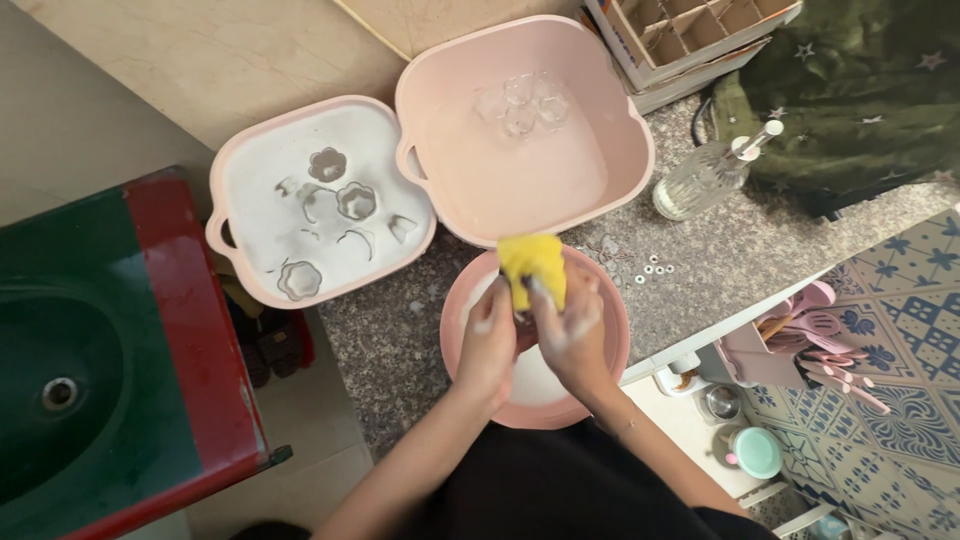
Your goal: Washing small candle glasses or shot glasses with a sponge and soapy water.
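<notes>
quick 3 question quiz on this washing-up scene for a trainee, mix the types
1. True or false: both hands are over the round pink bowl.
2. What does the right hand hold? A) a green brush B) a yellow sponge C) a metal spoon
3. Which pink tub holds the clear flower-shaped moulds: the one nearer the green sink or the farther one?

Key:
1. True; the left hand is there too.
2. B.
3. The farther tub; the nearer tub holds foamy water and grey shapes.
</notes>
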